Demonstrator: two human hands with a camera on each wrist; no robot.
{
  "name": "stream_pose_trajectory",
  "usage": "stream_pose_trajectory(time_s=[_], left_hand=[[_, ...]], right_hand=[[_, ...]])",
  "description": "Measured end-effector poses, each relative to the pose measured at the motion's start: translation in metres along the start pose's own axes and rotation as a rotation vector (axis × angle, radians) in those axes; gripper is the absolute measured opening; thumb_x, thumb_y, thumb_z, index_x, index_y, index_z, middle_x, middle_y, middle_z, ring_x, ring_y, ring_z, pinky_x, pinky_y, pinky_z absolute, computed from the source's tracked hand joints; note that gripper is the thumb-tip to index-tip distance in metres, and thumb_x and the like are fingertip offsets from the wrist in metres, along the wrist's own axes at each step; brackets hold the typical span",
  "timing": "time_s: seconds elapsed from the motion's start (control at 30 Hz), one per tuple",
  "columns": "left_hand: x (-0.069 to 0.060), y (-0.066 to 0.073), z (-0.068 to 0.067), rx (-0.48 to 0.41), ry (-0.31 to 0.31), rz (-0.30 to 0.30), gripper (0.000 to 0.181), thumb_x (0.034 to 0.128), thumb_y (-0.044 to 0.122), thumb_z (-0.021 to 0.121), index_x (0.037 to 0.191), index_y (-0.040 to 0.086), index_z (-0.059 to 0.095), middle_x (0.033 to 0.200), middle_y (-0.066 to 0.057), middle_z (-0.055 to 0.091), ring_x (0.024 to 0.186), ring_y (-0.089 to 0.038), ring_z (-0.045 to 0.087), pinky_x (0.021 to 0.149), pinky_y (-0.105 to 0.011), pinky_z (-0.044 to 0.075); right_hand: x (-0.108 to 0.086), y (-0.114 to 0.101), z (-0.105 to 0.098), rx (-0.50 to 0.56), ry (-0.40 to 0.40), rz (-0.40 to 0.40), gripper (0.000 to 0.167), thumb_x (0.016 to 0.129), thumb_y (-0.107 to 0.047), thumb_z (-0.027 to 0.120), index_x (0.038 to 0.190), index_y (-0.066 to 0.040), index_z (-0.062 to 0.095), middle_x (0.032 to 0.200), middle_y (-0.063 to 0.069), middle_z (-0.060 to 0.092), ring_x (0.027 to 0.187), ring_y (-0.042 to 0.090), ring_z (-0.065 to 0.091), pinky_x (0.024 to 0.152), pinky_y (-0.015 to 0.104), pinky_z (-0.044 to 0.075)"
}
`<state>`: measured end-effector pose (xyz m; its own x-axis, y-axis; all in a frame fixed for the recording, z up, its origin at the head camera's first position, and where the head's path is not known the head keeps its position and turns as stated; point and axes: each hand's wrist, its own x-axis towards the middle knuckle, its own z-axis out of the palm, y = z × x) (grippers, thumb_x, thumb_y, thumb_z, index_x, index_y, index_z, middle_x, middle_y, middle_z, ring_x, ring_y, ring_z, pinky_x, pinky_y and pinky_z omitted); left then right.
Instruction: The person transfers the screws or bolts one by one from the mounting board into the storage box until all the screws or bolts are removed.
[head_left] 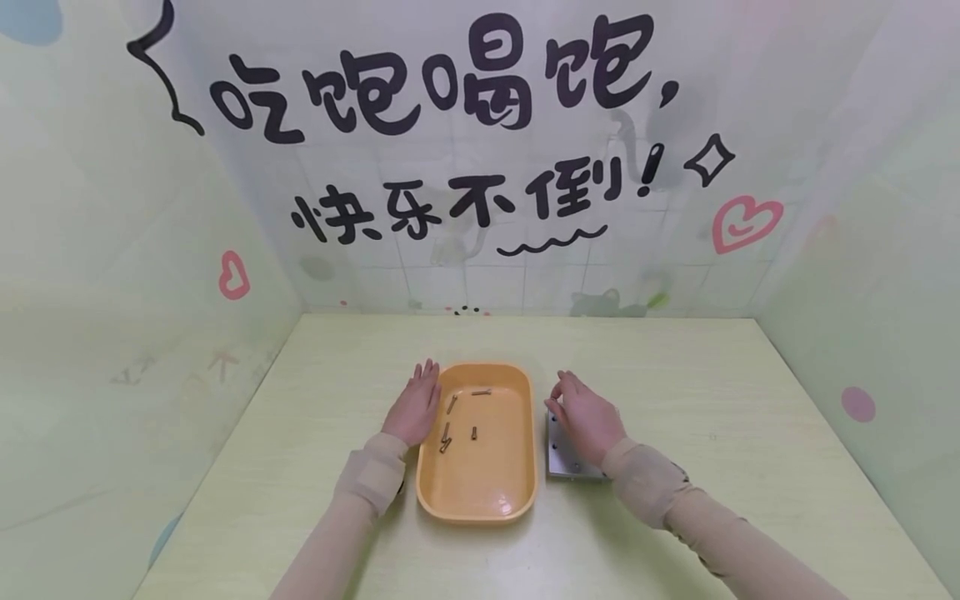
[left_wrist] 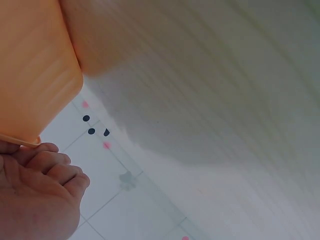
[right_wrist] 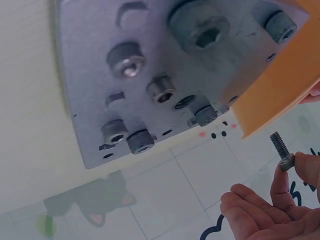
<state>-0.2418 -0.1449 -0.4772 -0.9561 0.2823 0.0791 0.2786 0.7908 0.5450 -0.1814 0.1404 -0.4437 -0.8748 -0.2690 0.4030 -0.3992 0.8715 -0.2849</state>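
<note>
My right hand [head_left: 591, 419] is above a grey metal plate [head_left: 561, 460], to the right of an orange tray [head_left: 480, 487]. In the right wrist view, its thumb and index finger pinch a socket head screw [right_wrist: 280, 150] by the head, the threaded end up in that view. Several socket head screws of different sizes stand in the plate's holes, one large screw [right_wrist: 199, 26] among them. My left hand [head_left: 411, 410] lies along the tray's left side, fingers touching the rim; the left wrist view shows the fingers [left_wrist: 62, 172] slightly bent beside the rim.
Several loose screws [head_left: 474, 432] lie inside the tray, mostly in its left and far part. A pale table [head_left: 675, 358] carries everything. Printed walls [head_left: 525, 283] close it off at the back and on both sides.
</note>
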Motion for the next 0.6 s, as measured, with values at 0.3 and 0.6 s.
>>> stream_pose_trajectory(time_s=[0.3, 0.6], left_hand=[[0.001, -0.001, 0.001, -0.006, 0.001, 0.001, 0.051, 0.1085, 0.019, 0.031, 0.15, -0.011, 0.027, 0.159, -0.026, 0.021, 0.149, -0.043, 0.018, 0.123, -0.053, 0.017], [0.001, -0.001, 0.0, 0.002, -0.007, -0.002, 0.051, 0.1085, 0.019, 0.031, 0.149, -0.011, 0.027, 0.159, -0.027, 0.021, 0.149, -0.043, 0.018, 0.123, -0.053, 0.018]], right_hand=[[0.014, -0.016, 0.003, 0.007, -0.031, 0.009, 0.014, 0.097, -0.017, 0.063, 0.099, -0.005, 0.058, 0.124, 0.022, 0.064, 0.11, 0.035, 0.067, 0.084, 0.042, 0.06], [0.032, -0.04, 0.005, -0.006, -0.098, 0.017, 0.017, 0.098, -0.021, 0.062, 0.1, -0.005, 0.058, 0.123, 0.019, 0.065, 0.096, 0.028, 0.071, 0.081, 0.036, 0.061]])
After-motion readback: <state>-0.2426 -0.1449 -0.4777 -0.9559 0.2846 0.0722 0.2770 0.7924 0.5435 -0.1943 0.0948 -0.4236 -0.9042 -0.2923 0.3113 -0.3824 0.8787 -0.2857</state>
